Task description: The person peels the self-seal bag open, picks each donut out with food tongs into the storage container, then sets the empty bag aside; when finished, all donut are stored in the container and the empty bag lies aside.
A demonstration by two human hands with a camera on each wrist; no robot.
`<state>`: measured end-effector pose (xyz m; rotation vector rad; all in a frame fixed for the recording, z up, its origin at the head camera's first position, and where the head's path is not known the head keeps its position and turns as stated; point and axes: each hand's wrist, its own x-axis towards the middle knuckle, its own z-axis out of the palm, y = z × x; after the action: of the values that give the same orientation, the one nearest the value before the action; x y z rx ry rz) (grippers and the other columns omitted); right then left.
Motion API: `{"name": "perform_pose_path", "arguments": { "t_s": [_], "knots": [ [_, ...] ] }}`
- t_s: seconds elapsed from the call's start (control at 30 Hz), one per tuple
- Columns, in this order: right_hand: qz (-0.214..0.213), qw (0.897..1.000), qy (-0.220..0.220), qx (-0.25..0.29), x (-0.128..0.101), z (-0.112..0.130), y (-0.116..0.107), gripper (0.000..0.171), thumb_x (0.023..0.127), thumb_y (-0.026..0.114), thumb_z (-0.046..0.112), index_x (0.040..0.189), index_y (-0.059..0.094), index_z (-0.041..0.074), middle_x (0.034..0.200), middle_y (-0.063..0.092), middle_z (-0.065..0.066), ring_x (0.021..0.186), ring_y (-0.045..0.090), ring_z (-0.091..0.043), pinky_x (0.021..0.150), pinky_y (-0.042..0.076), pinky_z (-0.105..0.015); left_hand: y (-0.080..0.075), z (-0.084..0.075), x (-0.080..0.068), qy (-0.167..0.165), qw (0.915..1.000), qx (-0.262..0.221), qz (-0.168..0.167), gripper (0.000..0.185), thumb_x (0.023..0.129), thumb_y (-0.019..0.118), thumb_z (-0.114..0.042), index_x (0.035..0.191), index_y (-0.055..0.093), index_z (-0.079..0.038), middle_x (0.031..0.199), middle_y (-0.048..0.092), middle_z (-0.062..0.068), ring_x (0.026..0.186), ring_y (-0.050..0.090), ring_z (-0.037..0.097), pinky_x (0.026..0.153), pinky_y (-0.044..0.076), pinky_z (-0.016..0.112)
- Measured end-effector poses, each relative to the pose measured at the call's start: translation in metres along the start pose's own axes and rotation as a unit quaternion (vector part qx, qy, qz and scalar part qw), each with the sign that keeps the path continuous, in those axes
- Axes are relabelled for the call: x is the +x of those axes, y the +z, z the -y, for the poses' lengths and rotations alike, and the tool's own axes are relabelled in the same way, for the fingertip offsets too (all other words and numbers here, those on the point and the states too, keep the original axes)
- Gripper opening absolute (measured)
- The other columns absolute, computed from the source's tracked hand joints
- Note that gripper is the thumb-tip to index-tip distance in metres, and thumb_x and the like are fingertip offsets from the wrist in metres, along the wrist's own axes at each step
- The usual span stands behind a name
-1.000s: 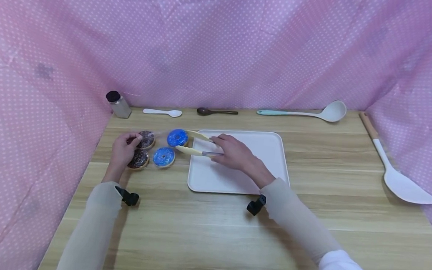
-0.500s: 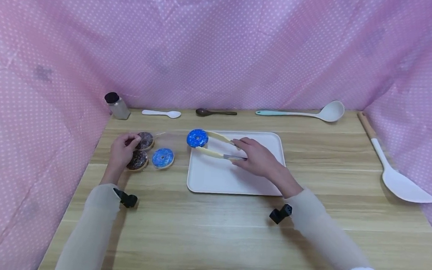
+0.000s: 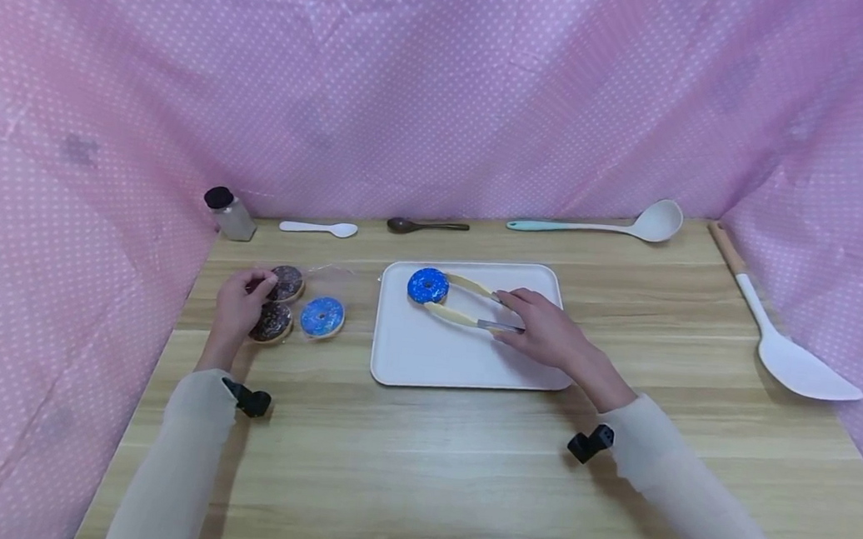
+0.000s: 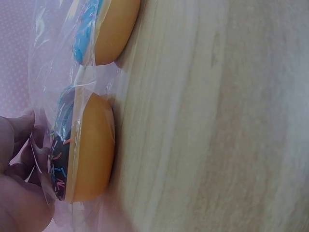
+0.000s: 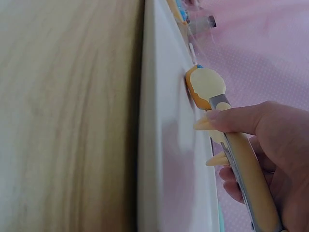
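Observation:
My right hand grips cream tongs that pinch a blue-iced donut at the back left corner of the white tray. The right wrist view shows the tongs in my fingers, with the donut at their tip against the tray. My left hand holds clear plastic wrap beside two chocolate donuts. A second blue donut lies next to them. In the left wrist view a chocolate sprinkled donut sits by my fingers.
Along the back edge stand a shaker bottle, a white spoon, a dark spoon and a ladle. A white spatula lies at the right. Pink dotted cloth walls in the wooden table on three sides.
My right hand has carried the blue donut in the tongs rightward, from beside the other donuts to over the tray. My left hand has stayed by the chocolate donuts.

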<state>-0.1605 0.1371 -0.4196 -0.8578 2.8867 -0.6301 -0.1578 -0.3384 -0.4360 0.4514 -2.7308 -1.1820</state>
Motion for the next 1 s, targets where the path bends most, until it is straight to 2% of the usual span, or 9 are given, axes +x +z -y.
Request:
{"name": "perform_pose_path", "arguments": {
  "t_s": [0.37,0.7,1.0],
  "knots": [
    [0.007,1.0,0.01,0.001,-0.002,-0.004,0.004,0.066,0.083,0.074,0.032,0.139,0.048,0.007,0.127,0.057,-0.013,0.112,0.056,-0.026,0.096,0.048,-0.043,-0.001,-0.002,-0.001,-0.001,1.0,0.002,0.003,0.032,0.101,0.048,-0.027,0.112,0.061,0.0,0.126,0.057,0.015,0.106,0.05,0.021,0.085,0.043,0.025],
    [0.003,1.0,0.014,0.004,-0.005,-0.003,-0.002,0.072,0.082,0.074,0.038,0.141,0.045,0.008,0.129,0.055,-0.013,0.115,0.054,-0.027,0.098,0.047,-0.045,-0.001,-0.002,0.0,-0.009,0.9999,-0.006,0.001,0.032,0.101,0.048,-0.026,0.112,0.06,0.0,0.126,0.057,0.014,0.101,0.05,0.015,0.075,0.043,0.013],
    [0.003,1.0,-0.002,0.024,0.003,0.016,-0.005,0.07,0.084,0.073,0.038,0.142,0.045,0.012,0.128,0.057,-0.009,0.115,0.054,-0.025,0.098,0.047,-0.044,-0.001,-0.001,-0.001,-0.005,0.9999,-0.011,0.0,0.031,0.1,0.049,-0.027,0.111,0.061,-0.001,0.124,0.058,0.013,0.096,0.049,0.01,0.075,0.043,0.012]
  ]
}}
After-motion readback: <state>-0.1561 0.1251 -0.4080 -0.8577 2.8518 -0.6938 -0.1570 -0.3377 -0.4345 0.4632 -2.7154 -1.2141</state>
